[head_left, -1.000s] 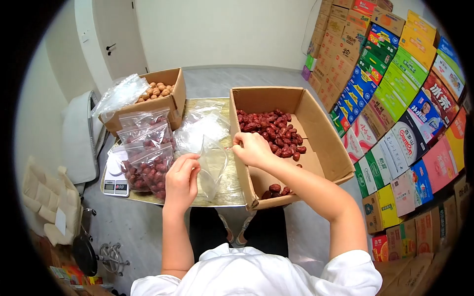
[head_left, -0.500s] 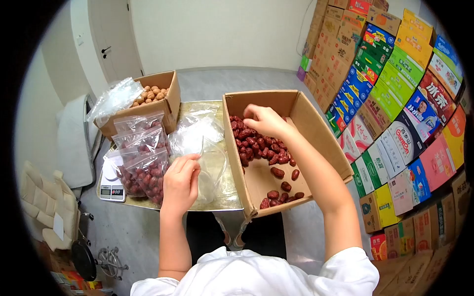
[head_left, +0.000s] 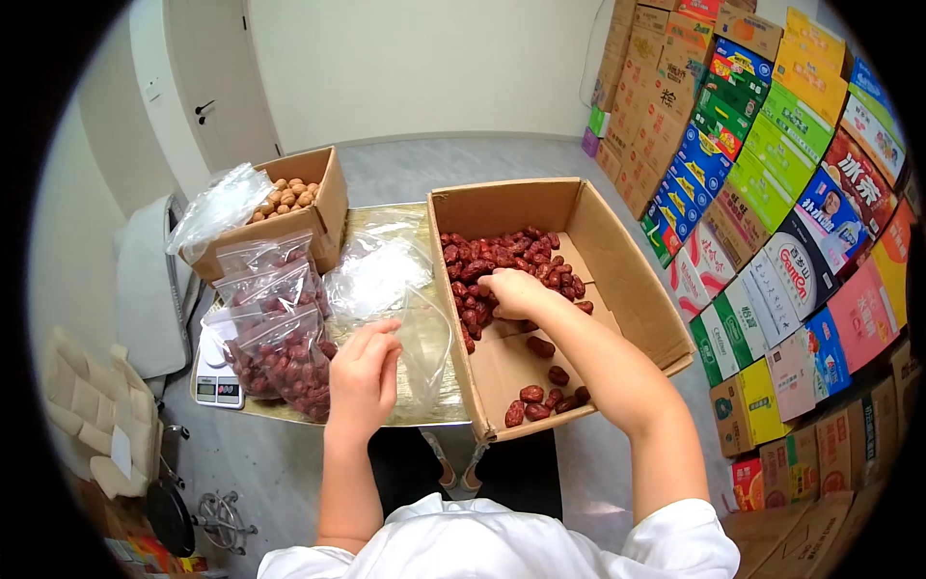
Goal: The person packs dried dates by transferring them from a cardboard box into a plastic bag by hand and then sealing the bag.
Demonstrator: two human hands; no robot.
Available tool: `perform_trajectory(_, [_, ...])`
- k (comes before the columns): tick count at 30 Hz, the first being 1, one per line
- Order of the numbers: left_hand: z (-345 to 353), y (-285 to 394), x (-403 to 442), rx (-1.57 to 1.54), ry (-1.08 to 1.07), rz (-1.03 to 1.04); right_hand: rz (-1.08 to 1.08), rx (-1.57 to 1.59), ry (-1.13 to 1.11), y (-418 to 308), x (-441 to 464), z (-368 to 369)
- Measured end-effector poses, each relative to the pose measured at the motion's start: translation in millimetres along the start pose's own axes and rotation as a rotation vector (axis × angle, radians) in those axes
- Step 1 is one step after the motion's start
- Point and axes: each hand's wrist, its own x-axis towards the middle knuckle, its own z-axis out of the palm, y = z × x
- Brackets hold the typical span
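My right hand (head_left: 516, 293) reaches into the large cardboard box (head_left: 617, 241), its fingers curled down among the red dates (head_left: 502, 253); its fingertips are hidden there. A few loose dates (head_left: 540, 400) lie at the box's near end. Over the table, my left hand (head_left: 365, 372) has its fingers pinched together at the edge of a clear plastic bag (head_left: 421, 352), which looks flat. Left of that hand stand several zip bags filled with dates (head_left: 289, 362), beside a white kitchen scale (head_left: 220, 386). More clear bags (head_left: 381, 275) lie behind on the table.
A cardboard box of walnuts (head_left: 333, 207) with plastic bags (head_left: 217, 207) over its side stands at the table's back left. Colourful stacked cartons (head_left: 762, 261) line the right wall. A cream chair (head_left: 101, 405) is at the left, and the table's edge (head_left: 439, 423) faces me.
My right hand has moved from the box's left rim over the dates and down among them. More dates lie shifted at the pile's near side. My left hand stays by the clear bag.
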Motion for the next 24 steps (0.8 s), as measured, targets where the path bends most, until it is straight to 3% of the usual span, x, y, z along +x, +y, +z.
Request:
perform_trajectory(7, [9.5,-2.8,-10.2,-0.035,0.077,-0.080,0.151,-0.041,-0.008,-22.8,-4.2,14.0])
perform_trajectory(9, [6.0,-4.5,-6.0,0.044,0.149,-0.003,0.179,-0.021,-0.003,-29.0,-7.2,10.7])
perform_trajectory(24, [-26.5,0.1,19.9,0.081,0.040,-0.048,0.297,0.026,-0.018,-27.7,0.0,18.5])
